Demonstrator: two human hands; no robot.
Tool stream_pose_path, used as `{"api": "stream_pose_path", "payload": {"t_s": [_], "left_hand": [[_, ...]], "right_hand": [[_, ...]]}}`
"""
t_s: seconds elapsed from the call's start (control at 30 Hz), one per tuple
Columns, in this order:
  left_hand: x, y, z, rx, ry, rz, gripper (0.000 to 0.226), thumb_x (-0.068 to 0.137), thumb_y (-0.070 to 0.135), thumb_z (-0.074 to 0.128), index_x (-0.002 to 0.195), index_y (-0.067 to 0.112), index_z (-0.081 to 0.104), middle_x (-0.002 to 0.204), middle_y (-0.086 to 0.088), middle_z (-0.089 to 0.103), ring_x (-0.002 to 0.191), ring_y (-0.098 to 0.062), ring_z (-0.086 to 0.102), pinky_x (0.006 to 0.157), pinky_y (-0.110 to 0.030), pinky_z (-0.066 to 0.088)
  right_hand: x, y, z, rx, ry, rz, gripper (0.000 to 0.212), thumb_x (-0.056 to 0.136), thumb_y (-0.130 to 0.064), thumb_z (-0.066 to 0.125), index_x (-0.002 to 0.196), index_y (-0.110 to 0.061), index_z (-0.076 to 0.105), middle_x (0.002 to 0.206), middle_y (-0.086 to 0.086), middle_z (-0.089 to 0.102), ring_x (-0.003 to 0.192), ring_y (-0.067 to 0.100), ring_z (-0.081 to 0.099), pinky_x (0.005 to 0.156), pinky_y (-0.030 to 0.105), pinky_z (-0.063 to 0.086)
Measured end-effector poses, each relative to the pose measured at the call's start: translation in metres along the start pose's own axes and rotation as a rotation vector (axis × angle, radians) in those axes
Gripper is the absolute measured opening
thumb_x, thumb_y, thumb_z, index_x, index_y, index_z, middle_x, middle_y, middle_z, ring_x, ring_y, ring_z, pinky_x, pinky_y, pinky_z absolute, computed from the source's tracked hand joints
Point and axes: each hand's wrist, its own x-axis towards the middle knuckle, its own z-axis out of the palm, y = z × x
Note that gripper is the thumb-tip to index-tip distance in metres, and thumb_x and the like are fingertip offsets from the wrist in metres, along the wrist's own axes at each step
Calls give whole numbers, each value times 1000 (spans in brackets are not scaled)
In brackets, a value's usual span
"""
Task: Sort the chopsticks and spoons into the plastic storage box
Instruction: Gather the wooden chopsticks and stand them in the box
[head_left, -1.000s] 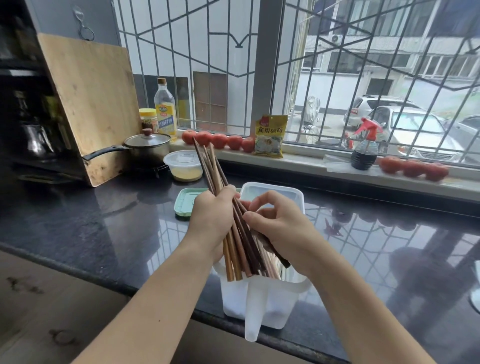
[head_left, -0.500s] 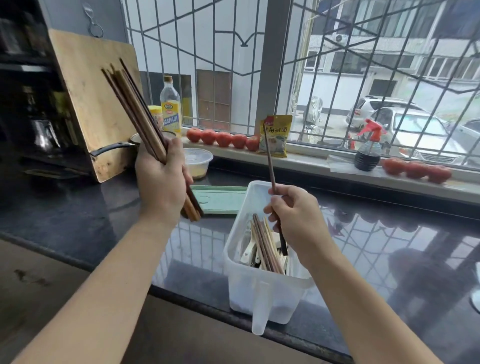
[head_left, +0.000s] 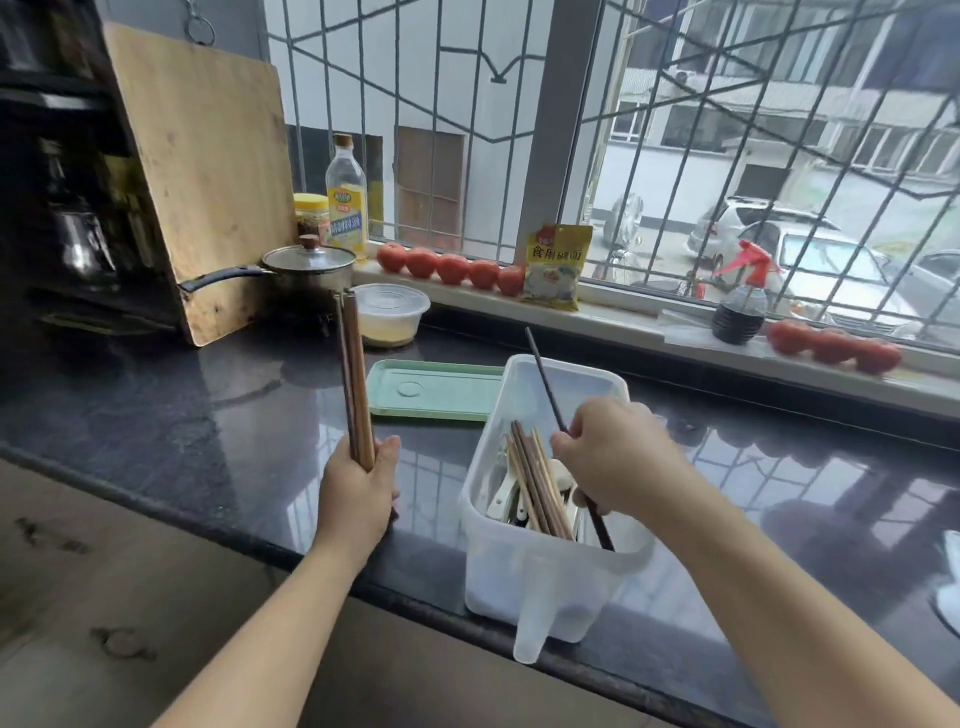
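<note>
A bundle of brown chopsticks (head_left: 355, 379) is gripped upright by the left hand (head_left: 358, 493) above the dark countertop (head_left: 156, 415); a single dark chopstick (head_left: 545, 384) is pinched by the right hand (head_left: 618, 457), its lower end slanted into the translucent plastic storage box (head_left: 524, 577); more chopsticks (head_left: 535, 478) and white spoons (head_left: 501, 493) are held in the box; a green lid (head_left: 431, 389) is laid just behind it.

The box (head_left: 545, 592) sits on the counter (head_left: 208, 431) at its front edge, chopsticks (head_left: 535, 483) and spoons (head_left: 501, 499) inside. The lid (head_left: 431, 389) lies just behind-left of it. Further back-left stand a tub (head_left: 389, 314), a pot (head_left: 306, 265) and a board (head_left: 208, 171).
</note>
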Motion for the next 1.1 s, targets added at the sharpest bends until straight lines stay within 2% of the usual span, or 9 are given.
{"api": "stream_pose_path", "payload": {"t_s": [0.1, 0.27, 0.4, 0.53, 0.67, 0.83, 0.93, 1.0, 1.1], "left_hand": [[3, 0, -3, -122, -34, -69, 19, 101, 37, 62, 101, 22, 52, 61, -1, 53, 52, -20, 53, 54, -39, 51], [-4, 0, -4, -166, -124, -49, 14, 104, 33, 58, 107, 21, 52, 63, -1, 51, 52, -19, 51, 54, -36, 52], [-2, -5, -11, -259, -218, -105, 22, 102, 29, 61, 101, 8, 56, 71, -8, 55, 57, -21, 55, 57, -37, 53], [-1, -7, -14, -299, -218, -96, 23, 101, 28, 63, 98, 5, 59, 73, -7, 59, 60, -23, 57, 59, -37, 53], [-6, -3, -12, -348, -189, -69, 25, 98, 24, 67, 95, 0, 61, 71, -10, 63, 59, -27, 61, 59, -39, 55], [-9, 4, -13, -444, -226, -77, 30, 86, 28, 69, 99, 1, 65, 73, -9, 69, 64, -27, 69, 64, -40, 61], [-9, 4, -14, -424, -244, -74, 33, 86, 29, 69, 99, -2, 65, 74, -10, 68, 63, -28, 69, 63, -40, 61], [-9, 3, -13, -402, -251, -69, 34, 86, 30, 69, 100, -1, 65, 75, -10, 68, 63, -30, 68, 64, -43, 60], [-9, 2, -12, -384, -248, -73, 36, 85, 31, 70, 101, 0, 65, 77, -10, 68, 64, -30, 68, 64, -44, 61]], "right_hand": [[9, -7, 5, -218, -133, -21, 31, 95, -18, 51, 66, -9, 52, 61, 8, 60, 55, 23, 63, 52, 29, 53], [15, -15, 18, -403, -232, -64, 26, 95, -16, 50, 70, -15, 44, 68, 3, 53, 61, 21, 56, 55, 28, 48], [21, -14, 27, -354, -259, -42, 29, 97, -25, 56, 73, -11, 50, 66, 3, 57, 62, 23, 62, 65, 34, 59], [21, -11, 31, -372, -216, -51, 39, 99, -43, 57, 76, -13, 48, 76, 4, 55, 68, 22, 55, 66, 34, 48], [23, -5, 34, -310, -90, -67, 24, 98, -36, 53, 88, -15, 58, 88, 6, 61, 81, 27, 60, 68, 36, 51], [21, -9, 39, -438, -283, -90, 22, 92, -37, 63, 93, -18, 52, 80, -2, 52, 85, 26, 61, 71, 34, 50], [19, -10, 40, -501, -326, -88, 7, 92, -19, 57, 89, -12, 56, 76, 2, 54, 74, 26, 63, 66, 33, 55], [19, -11, 41, -509, -349, -77, 12, 89, -10, 53, 77, -10, 53, 73, 4, 54, 63, 22, 57, 58, 30, 51], [19, -13, 40, -492, -351, -86, 6, 89, -14, 55, 86, -10, 58, 77, 5, 56, 66, 23, 58, 59, 31, 52]]}}
